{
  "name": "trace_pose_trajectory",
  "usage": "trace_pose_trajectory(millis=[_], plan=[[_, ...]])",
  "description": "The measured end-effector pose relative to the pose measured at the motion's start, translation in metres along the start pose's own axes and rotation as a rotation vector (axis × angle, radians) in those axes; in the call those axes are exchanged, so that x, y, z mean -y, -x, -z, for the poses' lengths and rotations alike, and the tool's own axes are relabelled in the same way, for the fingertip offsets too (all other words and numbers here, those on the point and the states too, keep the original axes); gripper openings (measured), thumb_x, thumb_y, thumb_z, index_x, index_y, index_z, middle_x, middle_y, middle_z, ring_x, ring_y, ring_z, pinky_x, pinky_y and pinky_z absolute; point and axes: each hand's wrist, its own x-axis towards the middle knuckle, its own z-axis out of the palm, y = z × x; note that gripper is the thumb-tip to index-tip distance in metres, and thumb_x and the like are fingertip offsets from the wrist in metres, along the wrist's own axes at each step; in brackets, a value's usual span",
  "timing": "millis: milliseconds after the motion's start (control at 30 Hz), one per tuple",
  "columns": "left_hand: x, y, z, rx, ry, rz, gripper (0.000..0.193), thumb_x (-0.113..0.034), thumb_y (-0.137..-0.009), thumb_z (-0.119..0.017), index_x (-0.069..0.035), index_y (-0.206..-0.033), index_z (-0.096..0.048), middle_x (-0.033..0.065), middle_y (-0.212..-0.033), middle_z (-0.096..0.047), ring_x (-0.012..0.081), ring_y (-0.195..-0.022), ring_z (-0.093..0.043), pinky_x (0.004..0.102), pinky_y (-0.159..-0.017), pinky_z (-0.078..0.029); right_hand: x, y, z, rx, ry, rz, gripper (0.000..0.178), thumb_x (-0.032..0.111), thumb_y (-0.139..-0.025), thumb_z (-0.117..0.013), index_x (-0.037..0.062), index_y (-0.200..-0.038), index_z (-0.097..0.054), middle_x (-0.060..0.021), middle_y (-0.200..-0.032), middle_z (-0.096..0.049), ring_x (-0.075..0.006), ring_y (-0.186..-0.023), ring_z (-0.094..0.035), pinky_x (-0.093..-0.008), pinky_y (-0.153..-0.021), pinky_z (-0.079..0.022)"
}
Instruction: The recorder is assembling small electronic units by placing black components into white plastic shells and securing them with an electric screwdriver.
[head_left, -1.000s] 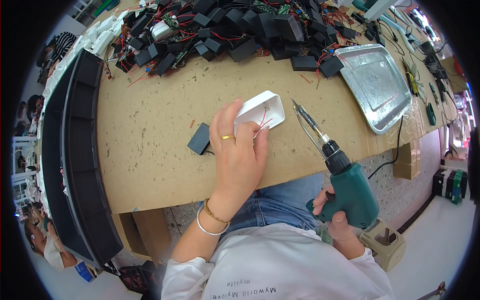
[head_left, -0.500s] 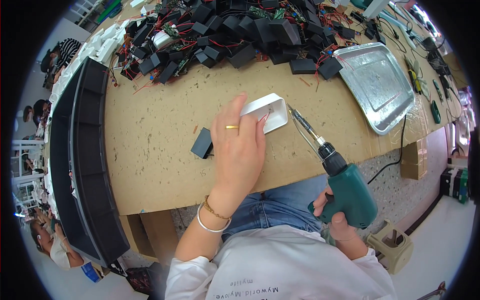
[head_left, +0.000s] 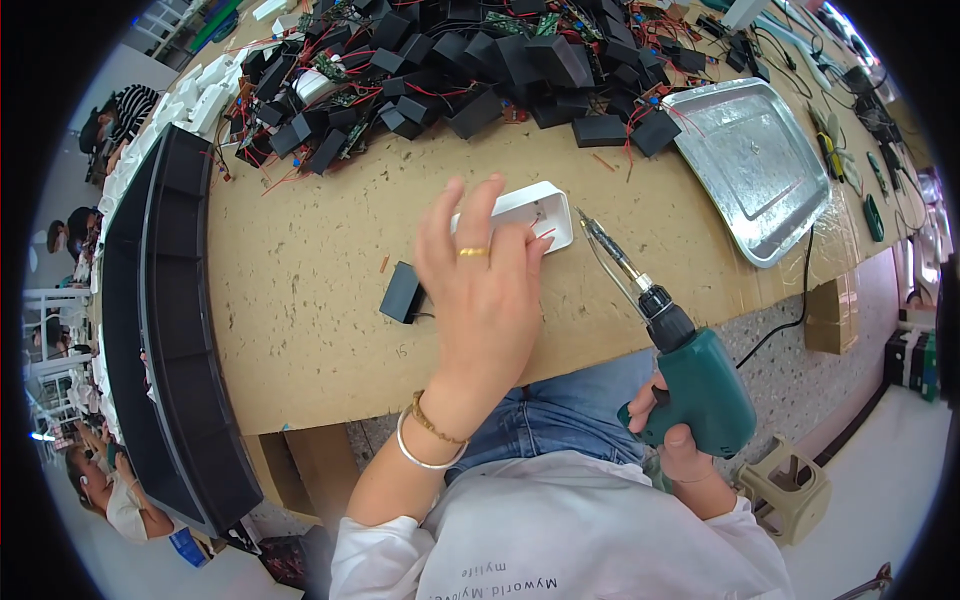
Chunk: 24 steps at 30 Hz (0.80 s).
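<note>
Pressing the white case (head_left: pixel 520 212) flat on the surface (head_left: pixel 300 280), the left hand (head_left: pixel 485 290) has stayed put while the right hand (head_left: pixel 675 440), clamped on the driver (head_left: pixel 690 375), brought its bit nearer the case's edge.

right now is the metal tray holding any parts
No, the metal tray shows only bare shiny surface, while the black parts lie heaped on the table beside it.

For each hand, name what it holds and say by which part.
The right hand grips the green electric screwdriver by its handle. The left hand presses on the white plastic case, covering its near end.
</note>
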Motion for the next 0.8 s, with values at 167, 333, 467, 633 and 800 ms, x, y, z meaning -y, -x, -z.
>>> trace_pose_trajectory(millis=[167,333,467,633,800], plan=[[-0.002,0.019,0.021,0.092,0.09,0.081,0.011,-0.008,-0.079,-0.066,-0.003,-0.085,-0.058,0.0087,-0.098,-0.058,0.0248,-0.084,-0.054,0.0366,-0.073,-0.043,-0.004,-0.001,0.009,0.094,-0.068,0.068,0.064,0.043,-0.081,-0.065,-0.0035,-0.12,-0.044,-0.0103,-0.092,-0.057,-0.0121,-0.069,-0.055,-0.0261,-0.063,-0.047],[0.012,0.028,0.026,0.194,0.329,0.188,0.013,-0.004,-0.081,-0.064,-0.001,-0.093,-0.06,0.0094,-0.079,-0.063,0.0206,-0.064,-0.059,0.0299,-0.057,-0.047,-0.004,-0.002,0.009,0.093,-0.068,0.078,0.064,0.044,-0.081,-0.065,-0.0031,-0.119,-0.044,-0.0099,-0.09,-0.057,-0.012,-0.068,-0.055,-0.0259,-0.064,-0.047],[0.007,0.025,0.034,0.222,0.42,0.232,0.012,-0.003,-0.083,-0.062,0.0,-0.094,-0.06,0.0107,-0.082,-0.066,0.0163,-0.064,-0.064,0.0255,-0.057,-0.05,-0.002,-0.001,0.008,0.083,-0.096,0.062,0.064,0.043,-0.081,-0.065,-0.0031,-0.119,-0.044,-0.0098,-0.089,-0.057,-0.0117,-0.068,-0.055,-0.0256,-0.064,-0.046],[0.0,0.027,0.024,0.076,1.063,0.711,0.018,-0.003,-0.084,-0.063,0.002,-0.101,-0.061,0.0094,-0.081,-0.068,0.0125,-0.068,-0.067,0.0198,-0.061,-0.052,-0.003,0.0,0.007,0.097,-0.096,0.071,0.063,0.043,-0.082,-0.065,-0.0032,-0.12,-0.044,-0.0103,-0.091,-0.057,-0.0115,-0.069,-0.055,-0.0252,-0.064,-0.046],[0.007,0.018,0.022,0.157,0.641,0.314,0.015,-0.002,-0.079,-0.067,0.0,-0.094,-0.065,0.0085,-0.071,-0.065,0.0135,-0.058,-0.062,0.0223,-0.053,-0.047,-0.004,0.002,0.007,0.094,-0.077,0.079,0.063,0.042,-0.082,-0.065,-0.0032,-0.12,-0.044,-0.0105,-0.09,-0.057,-0.0116,-0.069,-0.055,-0.0254,-0.064,-0.046]])
